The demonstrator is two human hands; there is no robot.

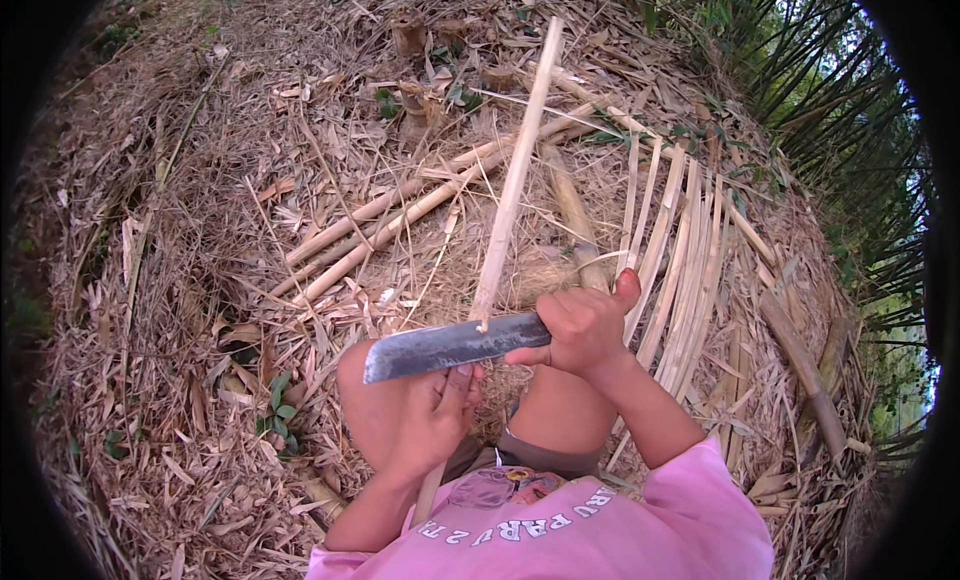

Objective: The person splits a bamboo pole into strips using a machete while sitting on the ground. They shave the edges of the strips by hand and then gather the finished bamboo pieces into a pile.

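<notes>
My right hand point(583, 328) is closed around the handle end of a machete point(450, 348). Its broad dark blade points left, lying crosswise over a long pale bamboo strip point(518, 170). My left hand point(440, 405) grips that strip just below the blade, its fingers partly hidden by the metal. From there the strip runs away from me, slanting up and slightly right; its near end passes under my left forearm toward my shirt. A thin curled shaving point(605, 257) shows beside my right hand.
Several split bamboo strips point(672, 250) lie fanned out on the right. Bamboo poles point(400, 220) lie ahead, left of centre, and a thicker pole point(805, 370) lies far right. Cut stumps point(415, 105) stand at the back. Dry leaves cover the ground; green bamboo point(810, 100) rises at upper right.
</notes>
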